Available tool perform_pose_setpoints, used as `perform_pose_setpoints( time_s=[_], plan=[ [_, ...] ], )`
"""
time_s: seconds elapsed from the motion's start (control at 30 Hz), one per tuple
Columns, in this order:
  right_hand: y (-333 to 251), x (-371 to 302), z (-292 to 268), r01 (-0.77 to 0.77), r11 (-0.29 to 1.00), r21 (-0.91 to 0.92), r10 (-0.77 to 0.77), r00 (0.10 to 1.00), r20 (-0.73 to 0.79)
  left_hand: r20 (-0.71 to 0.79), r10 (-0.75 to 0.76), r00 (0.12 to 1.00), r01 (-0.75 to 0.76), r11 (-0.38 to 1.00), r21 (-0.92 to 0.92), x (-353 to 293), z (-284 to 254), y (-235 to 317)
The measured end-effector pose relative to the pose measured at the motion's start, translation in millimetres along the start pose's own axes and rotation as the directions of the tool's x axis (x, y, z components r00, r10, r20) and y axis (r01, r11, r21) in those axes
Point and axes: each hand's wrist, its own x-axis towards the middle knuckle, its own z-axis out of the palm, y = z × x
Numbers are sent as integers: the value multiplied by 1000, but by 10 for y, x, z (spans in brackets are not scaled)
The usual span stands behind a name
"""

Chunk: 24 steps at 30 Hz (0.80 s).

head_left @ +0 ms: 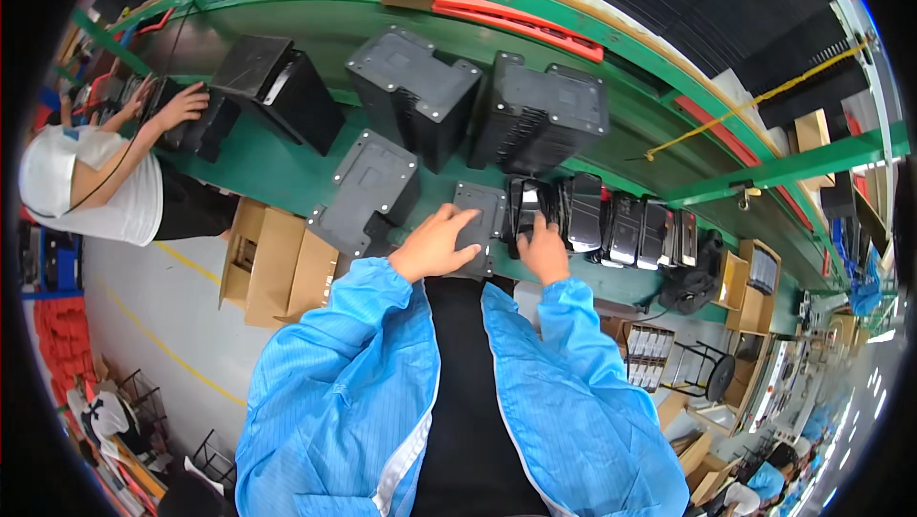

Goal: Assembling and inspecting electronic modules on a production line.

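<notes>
My left hand (pixel 437 244) lies over the left side of a small dark grey tray (pixel 483 200) with light dots at its corners; its thumb and fingers are spread. My right hand (pixel 545 249) reaches onto the near end of a glossy black phone-like panel (pixel 529 200), its index finger stretched over the surface and its thumb apart; the other fingers are partly hidden. Right of that panel, several similar dark panels (pixel 581 211) lie in a row of stacks. Left of my left hand sits a grey tray stack (pixel 368 183) with a notched outline.
Two tall black tray stacks (pixel 415 77) (pixel 549 101) stand behind on the green bench (pixel 334 140), with a black box (pixel 277 87) to their left. A co-worker (pixel 115 178) handles dark items at far left. Cardboard boxes (pixel 272 264) sit below the bench edge; a black bag (pixel 695 278) lies right.
</notes>
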Motion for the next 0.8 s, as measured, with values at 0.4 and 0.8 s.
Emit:
perform_pose_setpoints(
  time_s=[0.4, 0.8],
  plan=[
    [-249, -695, 467, 255, 947, 198, -269, 962, 51, -110, -678, 727, 593, 540, 597, 945, 846, 228],
    [-711, -416, 442, 229, 959, 164, -230, 973, -16, -106, -246, 963, 263, 947, 184, -313, -1146, 711]
  ],
)
